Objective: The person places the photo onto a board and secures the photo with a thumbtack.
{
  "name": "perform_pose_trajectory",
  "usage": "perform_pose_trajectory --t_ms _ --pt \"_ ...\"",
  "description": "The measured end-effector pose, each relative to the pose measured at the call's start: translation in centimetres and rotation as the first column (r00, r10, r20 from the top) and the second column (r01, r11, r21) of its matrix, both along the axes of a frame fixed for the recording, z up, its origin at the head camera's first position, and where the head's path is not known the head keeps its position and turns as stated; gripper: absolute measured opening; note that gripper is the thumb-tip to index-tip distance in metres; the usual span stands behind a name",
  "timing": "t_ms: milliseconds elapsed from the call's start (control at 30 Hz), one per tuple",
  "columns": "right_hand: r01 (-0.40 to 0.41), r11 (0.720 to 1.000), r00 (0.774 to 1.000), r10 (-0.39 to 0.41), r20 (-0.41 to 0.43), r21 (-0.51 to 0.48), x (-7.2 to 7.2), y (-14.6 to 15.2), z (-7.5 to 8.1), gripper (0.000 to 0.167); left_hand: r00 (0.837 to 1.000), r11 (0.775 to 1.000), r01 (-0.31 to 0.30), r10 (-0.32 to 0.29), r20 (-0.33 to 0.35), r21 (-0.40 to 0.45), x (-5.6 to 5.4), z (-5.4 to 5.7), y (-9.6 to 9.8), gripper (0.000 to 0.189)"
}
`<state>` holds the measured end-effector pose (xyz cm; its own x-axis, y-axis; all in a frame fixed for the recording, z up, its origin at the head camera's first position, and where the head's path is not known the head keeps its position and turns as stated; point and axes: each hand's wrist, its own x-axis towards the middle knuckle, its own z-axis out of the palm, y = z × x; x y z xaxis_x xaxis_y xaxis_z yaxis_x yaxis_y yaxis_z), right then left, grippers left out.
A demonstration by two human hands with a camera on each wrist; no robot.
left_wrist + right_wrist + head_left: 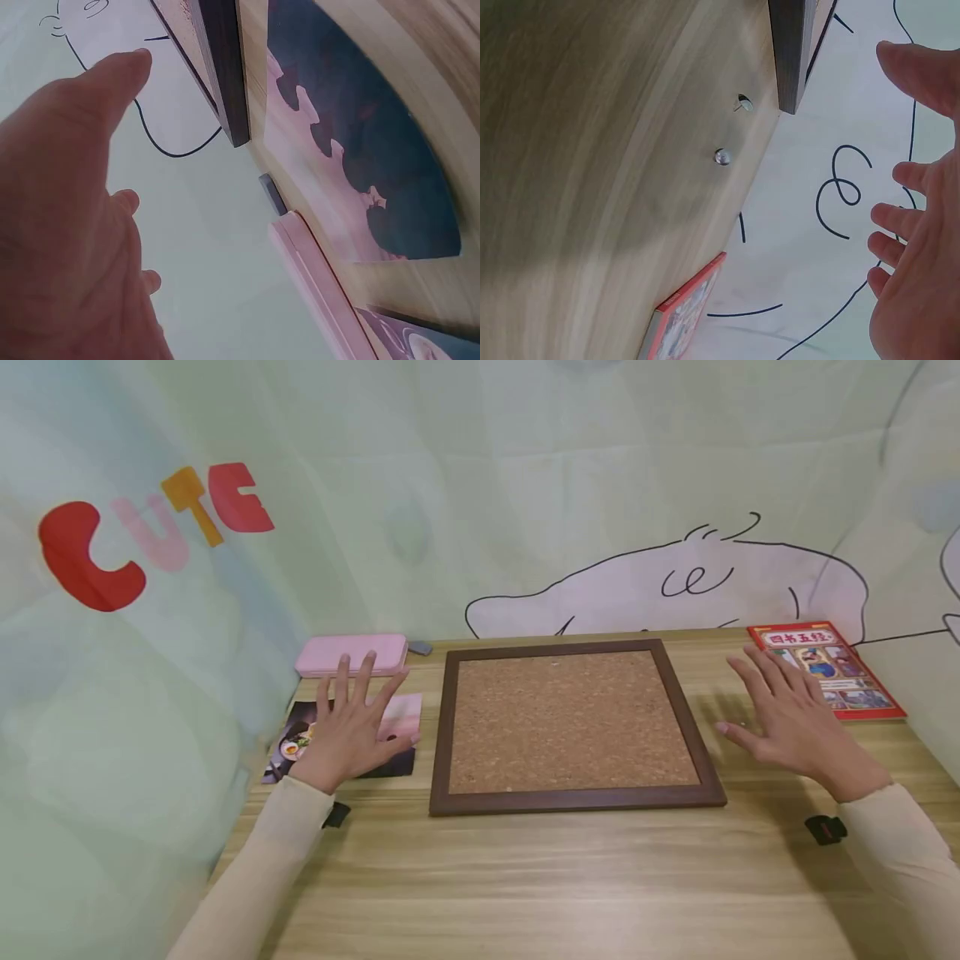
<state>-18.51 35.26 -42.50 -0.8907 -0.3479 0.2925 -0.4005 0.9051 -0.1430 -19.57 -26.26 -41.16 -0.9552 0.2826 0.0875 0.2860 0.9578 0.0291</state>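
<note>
My left hand (351,731) is held palm down with fingers spread above two photo cards, holding nothing. One card shows food (295,743); the other has a pink sky over dark shapes (401,714). On the right, my right hand (798,731), fingers also spread, hovers beside a red-bordered book (855,681) and partly covers it. Between the hands lies a corkboard (573,722) in a dark brown frame. Two small clear-headed thumbtacks show in the right wrist view, one near the frame (743,103), the other closer to the book (721,157).
A pink case (352,654) lies at the back left, with a small grey object (420,647) beside it. Behind the wooden table (525,877) hangs a printed cloth (375,527), which also runs along the left side.
</note>
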Motion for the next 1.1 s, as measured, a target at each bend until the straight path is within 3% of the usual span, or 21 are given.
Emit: perform_pose_trajectory --t_ms 300,667,867,1100 --pt "0.006 1.000 0.999 -0.006 0.040 -0.011 0.4 0.4 -0.4 0.084 0.999 1.000 0.015 -0.015 0.028 0.028 0.1 -0.4 0.0 0.100" --pt "0.033 0.999 0.996 -0.030 0.084 -0.032 -0.1 1.1 -1.1 0.071 0.994 0.992 -0.030 0.016 0.109 0.124 0.2 -1.6 0.3 0.098" --pt "0.077 0.995 0.981 -0.064 0.182 -0.067 -0.6 1.2 -1.2 0.048 0.988 0.984 -0.095 0.075 0.134 0.148 0.2 -1.9 0.1 0.095" --pt "0.145 0.986 0.948 -0.115 0.295 -0.082 -0.8 1.1 -1.3 0.035 0.986 0.977 -0.147 0.134 0.095 0.152 0.3 -2.0 0.2 0.081"
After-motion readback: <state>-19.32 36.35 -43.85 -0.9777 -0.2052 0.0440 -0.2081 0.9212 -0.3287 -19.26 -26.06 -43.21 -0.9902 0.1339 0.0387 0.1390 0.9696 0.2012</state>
